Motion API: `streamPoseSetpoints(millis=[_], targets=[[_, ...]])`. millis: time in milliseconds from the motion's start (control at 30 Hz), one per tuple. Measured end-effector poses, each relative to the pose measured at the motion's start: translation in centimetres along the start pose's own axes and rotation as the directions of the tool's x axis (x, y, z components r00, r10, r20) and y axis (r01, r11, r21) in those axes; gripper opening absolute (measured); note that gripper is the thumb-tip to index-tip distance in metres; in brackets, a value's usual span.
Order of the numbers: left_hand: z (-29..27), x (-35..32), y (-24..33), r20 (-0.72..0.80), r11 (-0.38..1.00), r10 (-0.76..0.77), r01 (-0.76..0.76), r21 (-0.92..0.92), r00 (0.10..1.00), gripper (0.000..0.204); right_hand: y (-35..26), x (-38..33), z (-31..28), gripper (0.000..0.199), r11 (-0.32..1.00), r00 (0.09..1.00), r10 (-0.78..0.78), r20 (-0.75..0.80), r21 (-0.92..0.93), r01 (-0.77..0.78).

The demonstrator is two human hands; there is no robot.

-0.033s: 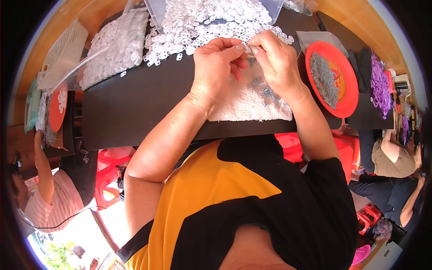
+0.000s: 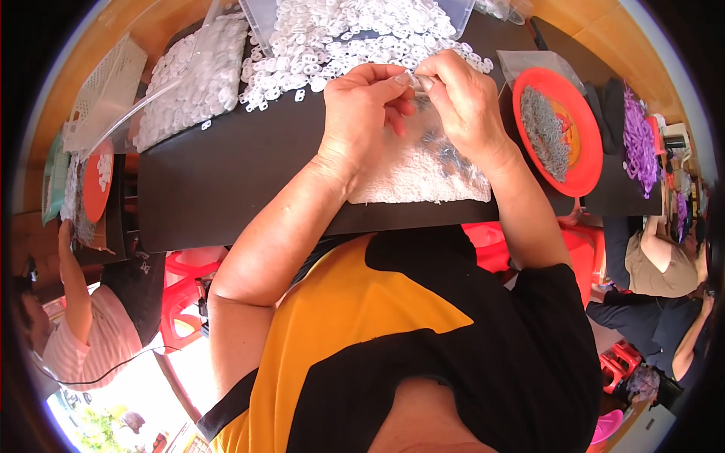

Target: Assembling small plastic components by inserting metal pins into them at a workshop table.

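Clearly, your left hand [image 2: 362, 113] and right hand [image 2: 464, 106] are both pinching shut on one tiny, light, slippery clear piece [image 2: 414, 78] by its edges.

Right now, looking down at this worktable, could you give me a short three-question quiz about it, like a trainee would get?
1. True or false: the left hand and right hand meet fingertip to fingertip over the white towel.
2. What colour is the plate holding the grey metal pieces? A green, B red, C blue.
3. Fill in: the heap of white plastic rings lies on the ____ side of the hands.

Key: 1 true; 2 B; 3 far.
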State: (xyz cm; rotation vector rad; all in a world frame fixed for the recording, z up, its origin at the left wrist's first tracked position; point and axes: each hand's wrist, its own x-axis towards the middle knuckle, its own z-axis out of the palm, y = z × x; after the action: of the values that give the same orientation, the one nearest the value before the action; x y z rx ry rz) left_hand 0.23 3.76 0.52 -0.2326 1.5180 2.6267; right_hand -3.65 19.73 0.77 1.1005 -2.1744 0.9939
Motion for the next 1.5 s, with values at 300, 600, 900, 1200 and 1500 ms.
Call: streamPoseSetpoints(millis=[300, 600, 900, 1200, 1500], targets=[[0.1, 0.0, 0.2, 0.023, 0.995, 0.095, -0.095, 0.029, 0.995, 0.011, 0.3, 0.1, -0.5, 0.015, 1.000, 0.999, 0.010, 0.039, 0.008, -0.011], [0.1, 0.1, 0.6, 0.015, 0.981, 0.171, -0.171, 0.096, 0.985, 0.006, -0.1, 0.2, -0.6, 0.010, 0.975, 0.991, 0.122, 0.055, 0.178, -0.130], [-0.3, 0.1, 0.8, 0.087, 0.979, 0.188, -0.194, 0.065, 0.978, 0.009, -1.0, 1.1, -1.2, 0.005, 0.955, 0.982, 0.174, 0.074, 0.232, -0.186], [0.0, 0.1, 0.4, 0.033, 0.987, 0.149, -0.151, 0.058, 0.988, 0.012, -0.6, 1.2, -0.5, 0.005, 0.967, 0.982, 0.177, 0.059, 0.173, -0.185], [-0.1, -0.1, -0.1, -0.033, 0.991, 0.104, -0.101, 0.083, 0.994, 0.010, -1.0, 0.2, 1.3, 0.008, 0.918, 0.954, 0.300, 0.001, 0.271, -0.289]])
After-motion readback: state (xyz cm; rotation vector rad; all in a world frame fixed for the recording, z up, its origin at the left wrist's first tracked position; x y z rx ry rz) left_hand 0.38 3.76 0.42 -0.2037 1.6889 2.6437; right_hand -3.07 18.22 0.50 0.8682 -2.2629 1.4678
